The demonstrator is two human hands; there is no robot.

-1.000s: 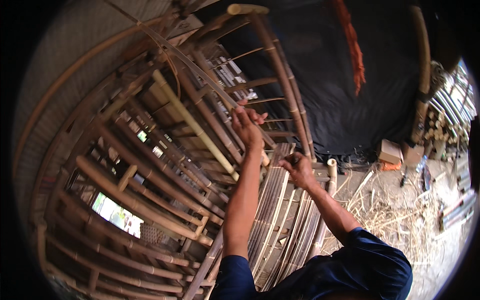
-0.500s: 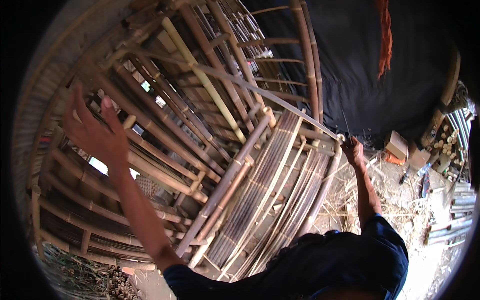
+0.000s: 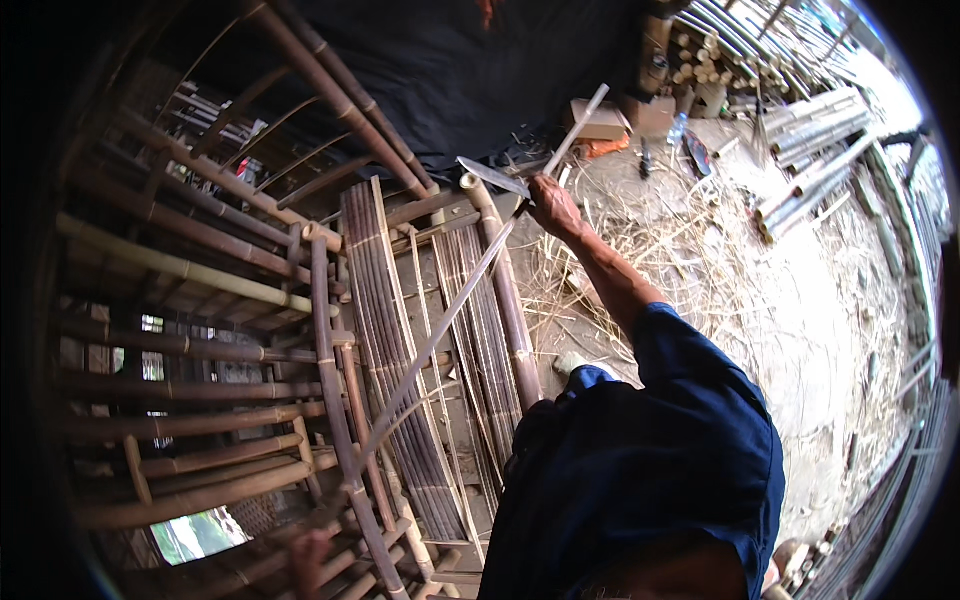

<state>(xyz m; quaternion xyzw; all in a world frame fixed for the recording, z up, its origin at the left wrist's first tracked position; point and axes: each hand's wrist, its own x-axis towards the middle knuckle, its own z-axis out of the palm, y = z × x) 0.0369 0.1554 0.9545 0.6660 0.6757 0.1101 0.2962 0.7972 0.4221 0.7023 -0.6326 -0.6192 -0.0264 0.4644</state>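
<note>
My right hand point(image 3: 556, 208) is closed around a knife point(image 3: 494, 179), its broad blade pointing to the left. A long, thin bamboo strip point(image 3: 446, 312) slants from the lower left up to this hand, and a pale length sticks out beyond it. Whether the fingers also grip the strip is hidden. At the lower left, my left hand point(image 3: 308, 560) is smeared by motion near the strip's blurred lower end, so its fingers do not show clearly. Beneath the strip lie slatted bamboo panels point(image 3: 385, 300), beside a thick bamboo pole point(image 3: 512, 310).
A bamboo pole framework point(image 3: 190, 345) fills the left side. Dark sheeting point(image 3: 430, 70) hangs at the back. Shavings point(image 3: 650, 240) litter the floor on the right. Farther off are a cardboard box point(image 3: 598, 120), a plastic bottle point(image 3: 677, 128) and stacked bamboo poles point(image 3: 815, 130).
The view has turned to the right. My left hand, raised with fingers spread before, is now low at the left and blurred. The strip now slants down to the lower left from my right hand.
</note>
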